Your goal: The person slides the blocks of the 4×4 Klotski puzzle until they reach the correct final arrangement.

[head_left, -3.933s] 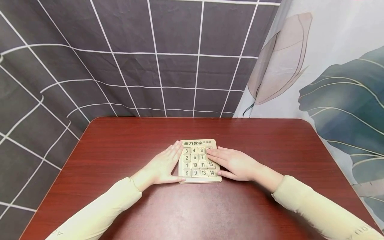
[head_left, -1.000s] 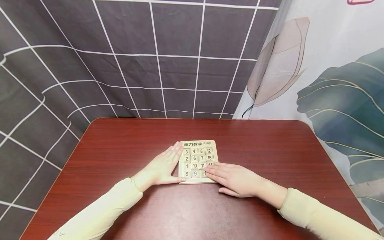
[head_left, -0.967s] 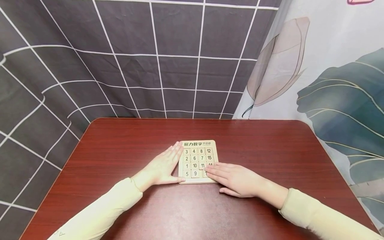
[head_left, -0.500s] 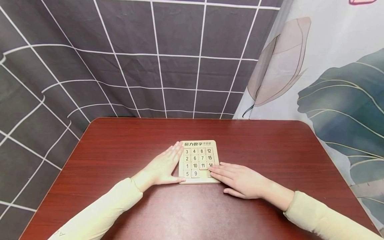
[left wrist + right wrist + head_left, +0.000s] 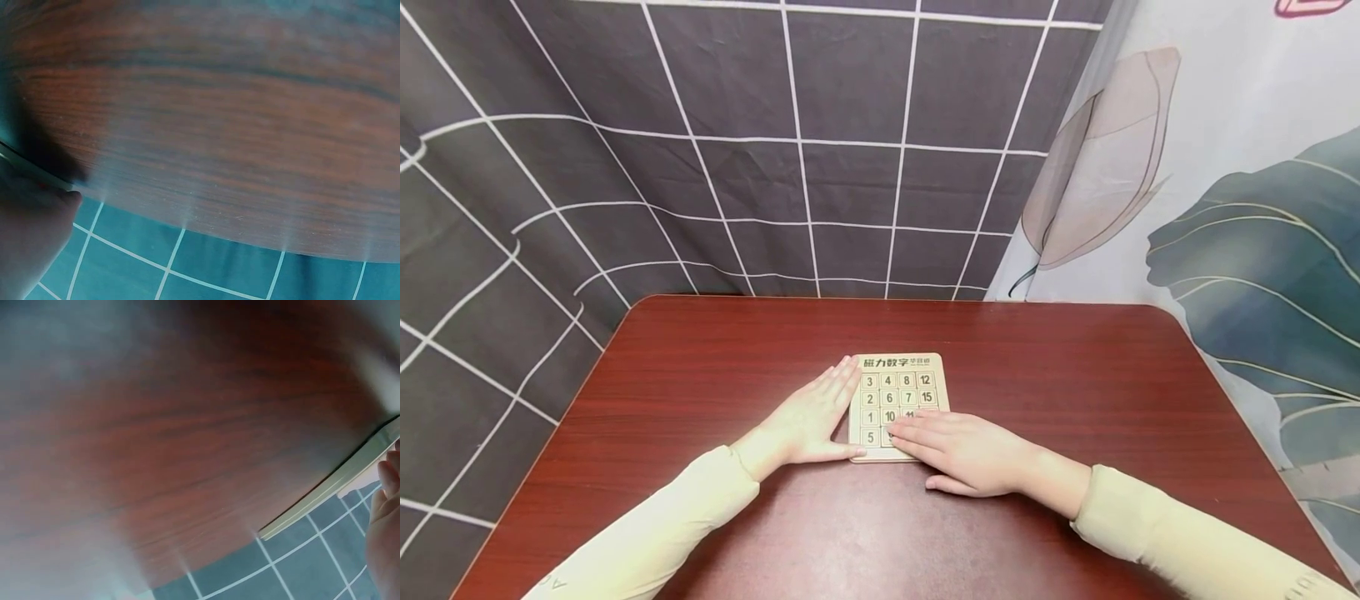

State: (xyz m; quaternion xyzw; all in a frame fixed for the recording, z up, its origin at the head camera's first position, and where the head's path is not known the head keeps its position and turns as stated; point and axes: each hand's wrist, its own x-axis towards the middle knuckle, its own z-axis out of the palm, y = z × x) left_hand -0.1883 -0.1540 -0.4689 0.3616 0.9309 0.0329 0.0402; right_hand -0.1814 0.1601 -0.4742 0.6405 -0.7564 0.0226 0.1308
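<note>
A pale wooden number-slide puzzle (image 5: 901,362) lies flat on the table, its top strip printed with dark characters. My left hand (image 5: 808,421) lies along its left side, fingers straight at the edge and thumb at the lower left corner. My right hand (image 5: 977,454) reaches in from the right, extended fingertips resting over the bottom row at the partly covered 9 tile. The lower right tiles are hidden beneath it. Tile 5 (image 5: 871,437) shows at the bottom left; tile 15 (image 5: 927,397) sits below 12. The right wrist view catches the board's edge (image 5: 325,487) beside the fingers.
The puzzle rests on a reddish-brown wooden table (image 5: 737,333) with rounded far corners. Behind it hangs a dark grey curtain (image 5: 850,183) with a white grid. A white leaf-patterned curtain (image 5: 1225,125) hangs at the right.
Since the earliest frame, tile 15 has slid up a row, 14 has followed it, and 13 has slid right. My right hand has since moved left across the bottom row. My left hand stays put.
</note>
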